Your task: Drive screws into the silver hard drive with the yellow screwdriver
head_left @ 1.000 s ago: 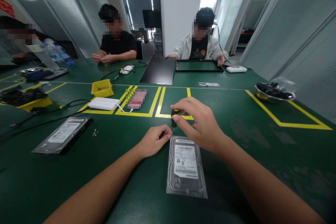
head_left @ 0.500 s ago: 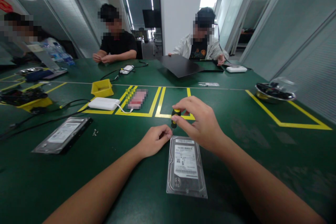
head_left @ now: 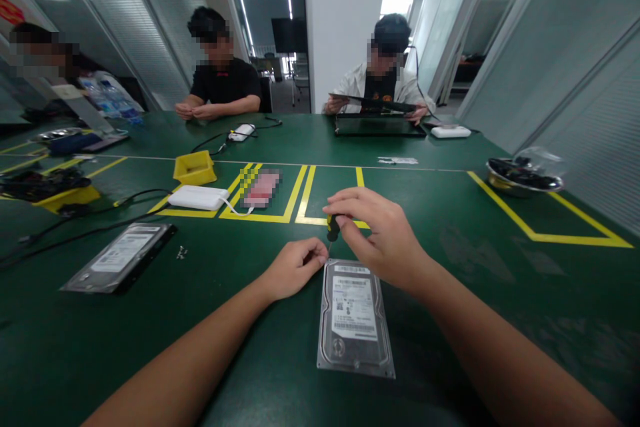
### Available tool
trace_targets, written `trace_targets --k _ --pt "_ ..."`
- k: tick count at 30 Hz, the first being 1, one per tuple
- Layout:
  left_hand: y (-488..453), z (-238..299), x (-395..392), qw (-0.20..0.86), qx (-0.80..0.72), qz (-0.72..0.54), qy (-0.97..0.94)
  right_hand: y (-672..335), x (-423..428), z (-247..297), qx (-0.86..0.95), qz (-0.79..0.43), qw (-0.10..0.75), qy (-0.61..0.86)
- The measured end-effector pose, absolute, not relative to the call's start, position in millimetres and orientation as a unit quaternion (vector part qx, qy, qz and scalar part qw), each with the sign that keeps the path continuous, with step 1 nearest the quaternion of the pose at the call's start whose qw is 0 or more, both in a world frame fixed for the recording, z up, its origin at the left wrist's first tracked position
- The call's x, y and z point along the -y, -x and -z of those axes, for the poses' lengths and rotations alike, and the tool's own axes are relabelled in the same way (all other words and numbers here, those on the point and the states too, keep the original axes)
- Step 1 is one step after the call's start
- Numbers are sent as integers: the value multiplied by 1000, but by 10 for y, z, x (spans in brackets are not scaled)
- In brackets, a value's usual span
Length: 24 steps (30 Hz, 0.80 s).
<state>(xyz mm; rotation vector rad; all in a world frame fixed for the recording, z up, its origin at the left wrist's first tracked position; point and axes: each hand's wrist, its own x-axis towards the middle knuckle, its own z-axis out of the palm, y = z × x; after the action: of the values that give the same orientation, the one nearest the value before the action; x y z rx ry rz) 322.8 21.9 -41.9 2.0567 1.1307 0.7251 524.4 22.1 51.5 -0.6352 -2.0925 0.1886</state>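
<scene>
A hard drive (head_left: 354, 313) lies label up on the green table in front of me. My right hand (head_left: 383, 227) grips the black and yellow handle of a short screwdriver (head_left: 333, 228), held upright over the drive's far left corner. Curled at that same corner, my left hand (head_left: 297, 268) has its thumb and fingertips pinched together by the screwdriver's tip. Whatever is between those fingertips is too small to make out. A second hard drive (head_left: 120, 257) rests to the left, with several small screws (head_left: 181, 253) beside it.
Beyond my hands are a white power bank (head_left: 199, 197), a cabled phone (head_left: 261, 188) and a yellow bin (head_left: 195, 167). A metal bowl (head_left: 525, 177) of dark parts stands right. Black cables (head_left: 100, 230) run left. Several people sit around the table, one holding a dark panel (head_left: 373, 103).
My right hand's fingers have shifted around the screwdriver handle, which tilts slightly. My left hand and the drive stay put. Across the table, a person has drawn the dark panel back and tilted it.
</scene>
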Motion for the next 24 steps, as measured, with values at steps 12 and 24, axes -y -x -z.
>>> trace_targets --k 12,24 --pt "-3226 424 -225 337 -435 -273 -789 -5238 -240 -463 855 -67 442 262" --pt "-3228 420 -219 336 -429 -279 -791 -5227 -238 -489 844 -66 458 269"
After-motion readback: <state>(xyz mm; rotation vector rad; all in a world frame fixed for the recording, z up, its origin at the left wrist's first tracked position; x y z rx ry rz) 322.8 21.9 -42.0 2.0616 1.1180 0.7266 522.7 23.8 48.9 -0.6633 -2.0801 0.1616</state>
